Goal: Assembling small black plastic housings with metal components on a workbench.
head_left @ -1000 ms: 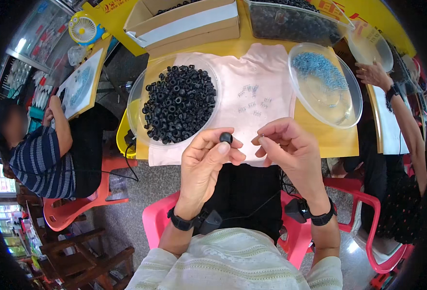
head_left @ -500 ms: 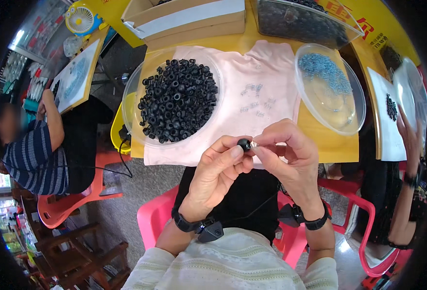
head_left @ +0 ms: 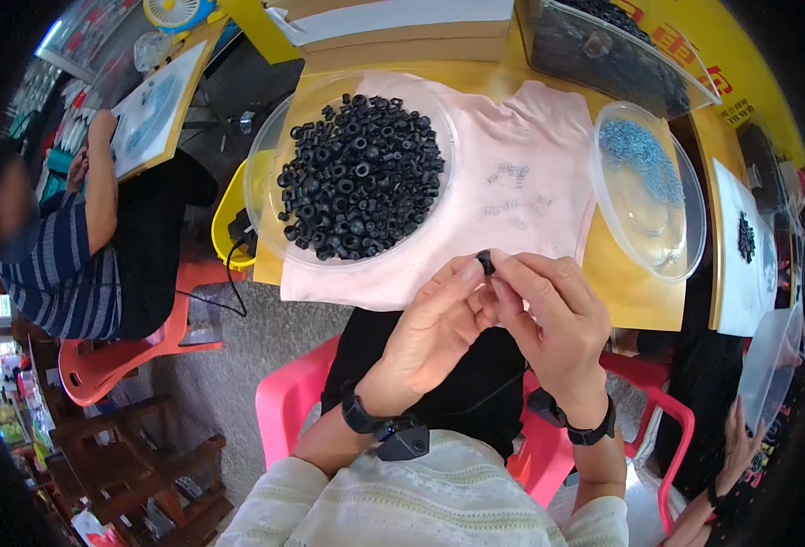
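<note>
L hand (head_left: 439, 319) & R hand (head_left: 557, 319) meet at the fingertips, both pinching one small black part (head_left: 485, 263) btwn them, just above the near edge of the pink cloth (head_left: 530, 242). L's other fingers curl loosely underneath; R's are folded in. Can't tell if anything else sits in the pinch, b/c the fingertips hide it.

To do this step well: let L be the vise, thumb & index on the part's sides, and have R press straight along its axis, not at a slant, or it'll prob. roll out. Firm but not hard; round pcs look slippery. Best kept over the cloth so a drop lands soft, w/ wrists low & steady. Tilt it for a quick look before letting go.

Farther in, small metallic bits (head_left: 510, 173) lie in loose clusters on the cloth, so avoid dragging a sleeve or palm thru them. L of these, the clear dish (head_left: 261, 182) holds a heap of black pcs (head_left: 361, 178); at R, another clear container (head_left: 635, 223) has blue bits (head_left: 639, 155) toward its far end. Both are on the yellow counter (head_left: 649, 305), w/ a carton (head_left: 412, 46) & clear bin (head_left: 603, 64) at the back.
</note>
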Tool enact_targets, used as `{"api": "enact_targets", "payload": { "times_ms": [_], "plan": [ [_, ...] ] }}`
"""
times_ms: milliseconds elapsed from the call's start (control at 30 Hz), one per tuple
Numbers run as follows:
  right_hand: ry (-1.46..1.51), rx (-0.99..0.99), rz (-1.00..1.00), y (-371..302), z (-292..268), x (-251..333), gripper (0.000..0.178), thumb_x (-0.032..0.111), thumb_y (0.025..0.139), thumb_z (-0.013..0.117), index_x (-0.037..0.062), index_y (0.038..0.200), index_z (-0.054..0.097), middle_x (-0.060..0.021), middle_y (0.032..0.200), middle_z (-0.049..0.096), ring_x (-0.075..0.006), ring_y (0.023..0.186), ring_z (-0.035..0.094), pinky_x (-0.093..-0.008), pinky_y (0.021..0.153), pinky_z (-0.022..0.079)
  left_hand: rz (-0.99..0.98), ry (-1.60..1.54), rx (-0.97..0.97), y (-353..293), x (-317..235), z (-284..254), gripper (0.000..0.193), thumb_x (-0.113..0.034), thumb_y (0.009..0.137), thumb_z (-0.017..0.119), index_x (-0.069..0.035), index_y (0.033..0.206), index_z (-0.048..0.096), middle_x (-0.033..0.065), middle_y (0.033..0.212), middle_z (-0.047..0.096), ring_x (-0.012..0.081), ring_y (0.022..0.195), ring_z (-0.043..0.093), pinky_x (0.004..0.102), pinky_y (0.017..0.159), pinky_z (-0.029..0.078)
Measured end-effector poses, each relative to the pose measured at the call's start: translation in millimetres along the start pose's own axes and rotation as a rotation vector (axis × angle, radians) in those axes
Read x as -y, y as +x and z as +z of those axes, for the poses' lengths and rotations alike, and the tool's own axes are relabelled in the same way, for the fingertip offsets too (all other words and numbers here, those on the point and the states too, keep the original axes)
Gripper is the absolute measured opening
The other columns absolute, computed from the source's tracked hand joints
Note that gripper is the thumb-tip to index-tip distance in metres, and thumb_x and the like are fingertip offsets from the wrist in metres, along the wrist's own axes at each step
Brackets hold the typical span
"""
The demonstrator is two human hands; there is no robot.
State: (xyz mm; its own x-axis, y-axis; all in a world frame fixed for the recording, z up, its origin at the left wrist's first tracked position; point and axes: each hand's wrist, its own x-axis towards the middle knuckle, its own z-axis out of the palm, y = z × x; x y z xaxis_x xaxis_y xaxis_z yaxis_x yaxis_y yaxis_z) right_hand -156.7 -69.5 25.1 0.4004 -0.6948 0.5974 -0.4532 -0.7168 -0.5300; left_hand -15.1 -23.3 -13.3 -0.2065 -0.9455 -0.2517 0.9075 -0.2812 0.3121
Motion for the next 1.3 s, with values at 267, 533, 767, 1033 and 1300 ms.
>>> {"api": "enact_targets", "payload": {
  "times_ms": [267,533,767,1033,1300],
  "plan": [
    [0.033,0.142,0.117,12,-3,1,0.04,0.002,0.068,0.079,0.0063,0.106,0.07,-0.0079,0.085,0.061,-0.0228,0.073,0.062,-0.0312,0.059,0.05,-0.058,0.034,0.004,4,-7,-4,0.014,-0.017,0.098,0.057,-0.007,0.105,0.062,0.0017,0.087,0.064,0.0087,0.08,0.059,0.0255,0.075,0.047],
    [0.036,0.419,0.237,65,-11,-1,0.021,0.007,0.078,0.073,0.0067,0.099,0.069,-0.0085,0.084,0.061,-0.0262,0.07,0.063,-0.0352,0.062,0.05,0.007,0.213,0.078,8,-21,-31,0.016,-0.014,0.096,0.058,-0.004,0.108,0.06,0.0064,0.096,0.064,0.0124,0.08,0.06,0.0255,0.069,0.048],
    [-0.25,0.324,0.009,93,48,-28,0.004,0.008,0.081,0.065,0.0056,0.085,0.064,-0.0084,0.086,0.06,-0.0268,0.08,0.064,-0.0371,0.064,0.052,-0.023,0.213,0.126,11,-20,-35,0.016,-0.016,0.096,0.058,-0.002,0.105,0.059,0.0119,0.097,0.063,0.0174,0.077,0.062,0.0287,0.065,0.049],
    [-0.592,0.524,-0.006,113,83,-27,0.009,0.004,0.074,0.068,0.0033,0.083,0.07,-0.012,0.096,0.062,-0.0263,0.093,0.064,-0.0352,0.071,0.056,-0.03,0.215,0.15,9,-22,-37,0.017,-0.017,0.097,0.058,-0.002,0.104,0.059,0.0126,0.094,0.063,0.0182,0.075,0.062,0.0302,0.064,0.05],
    [-0.194,0.466,0.08,111,64,-38,0.013,0.01,0.077,0.07,0.001,0.086,0.065,-0.0099,0.082,0.063,-0.0253,0.075,0.063,-0.0381,0.066,0.05,-0.036,0.193,0.178,9,-23,-37,0.016,-0.014,0.098,0.058,-0.002,0.107,0.06,0.0098,0.092,0.065,0.0157,0.075,0.062,0.0286,0.066,0.049]
  ]
}}
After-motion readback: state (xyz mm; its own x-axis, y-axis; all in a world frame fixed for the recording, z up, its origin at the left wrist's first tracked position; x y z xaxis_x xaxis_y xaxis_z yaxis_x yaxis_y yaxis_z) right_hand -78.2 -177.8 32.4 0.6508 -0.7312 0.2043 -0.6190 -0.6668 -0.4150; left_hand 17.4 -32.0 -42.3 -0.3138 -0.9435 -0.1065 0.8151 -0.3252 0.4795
